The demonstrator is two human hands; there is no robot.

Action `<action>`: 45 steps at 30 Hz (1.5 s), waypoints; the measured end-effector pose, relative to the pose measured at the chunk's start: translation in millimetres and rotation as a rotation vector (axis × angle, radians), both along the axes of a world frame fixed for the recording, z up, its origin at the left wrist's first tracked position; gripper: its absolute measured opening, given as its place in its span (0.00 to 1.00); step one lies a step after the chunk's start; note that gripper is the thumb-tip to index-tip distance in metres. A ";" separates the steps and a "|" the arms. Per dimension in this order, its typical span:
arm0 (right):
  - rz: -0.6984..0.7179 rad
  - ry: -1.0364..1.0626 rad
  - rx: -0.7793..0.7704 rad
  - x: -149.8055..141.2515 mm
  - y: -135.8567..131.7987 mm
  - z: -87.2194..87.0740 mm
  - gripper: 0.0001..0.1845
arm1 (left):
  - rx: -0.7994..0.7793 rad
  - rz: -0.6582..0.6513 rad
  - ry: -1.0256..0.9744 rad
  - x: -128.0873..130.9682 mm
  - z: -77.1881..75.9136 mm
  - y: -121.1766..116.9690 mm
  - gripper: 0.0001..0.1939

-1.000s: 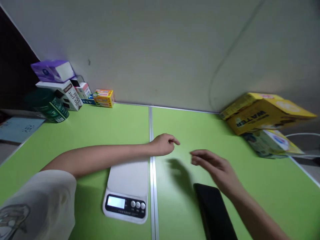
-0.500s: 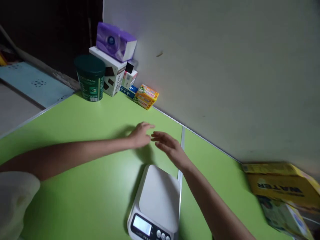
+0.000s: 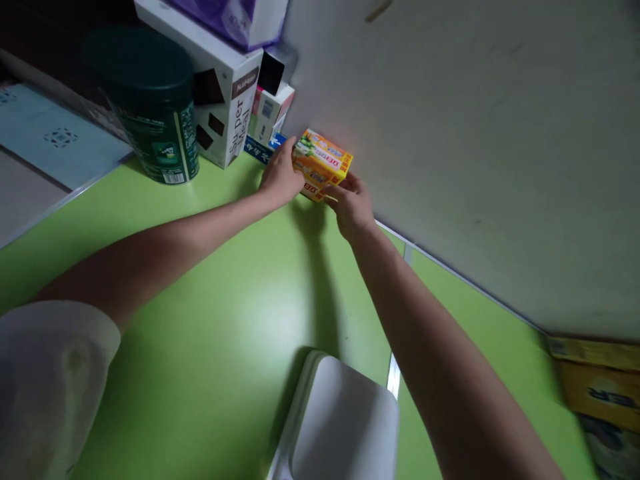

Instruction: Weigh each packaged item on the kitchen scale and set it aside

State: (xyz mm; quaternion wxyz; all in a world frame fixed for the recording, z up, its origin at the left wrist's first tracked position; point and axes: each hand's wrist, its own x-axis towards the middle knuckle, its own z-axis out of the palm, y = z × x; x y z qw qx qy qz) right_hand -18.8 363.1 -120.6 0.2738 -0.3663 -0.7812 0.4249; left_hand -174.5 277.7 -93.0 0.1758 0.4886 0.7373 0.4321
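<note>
At the back of the green table, against the wall, my two hands are on a yellow-orange printed box [image 3: 324,157]. My left hand [image 3: 283,177] grips its left end, and my right hand [image 3: 351,203] grips its lower right corner. Some fingertips are hidden behind the box. Close to the left hand lies a flat dark blue box [image 3: 259,149]. Nearer to me stands a white kitchen scale [image 3: 345,420], its display out of view.
To the left are a dark green lidded tub [image 3: 150,127] and a white "Su-per Meal" box [image 3: 227,100] with a purple tissue pack [image 3: 225,20] on top. Small boxes [image 3: 270,110] stand behind. A yellow carton [image 3: 600,387] lies at far right by the wall [image 3: 475,133].
Both hands have moved away from above the scale to the back and taken hold of the yellow-orange box. The view has shifted closer to the wall, and the scale's display has left the picture.
</note>
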 end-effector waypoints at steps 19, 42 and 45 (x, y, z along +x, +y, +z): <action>0.113 -0.213 -0.173 108.3 -113.9 53.9 0.23 | -0.333 -0.350 0.139 34.4 42.0 -91.1 0.33; 0.142 -0.364 0.198 228.5 -280.1 131.4 0.36 | -0.454 -0.702 0.070 144.8 99.4 -240.0 0.36; 0.138 -0.353 0.164 228.6 -282.5 126.1 0.39 | -0.482 -0.733 0.214 138.7 96.6 -237.6 0.41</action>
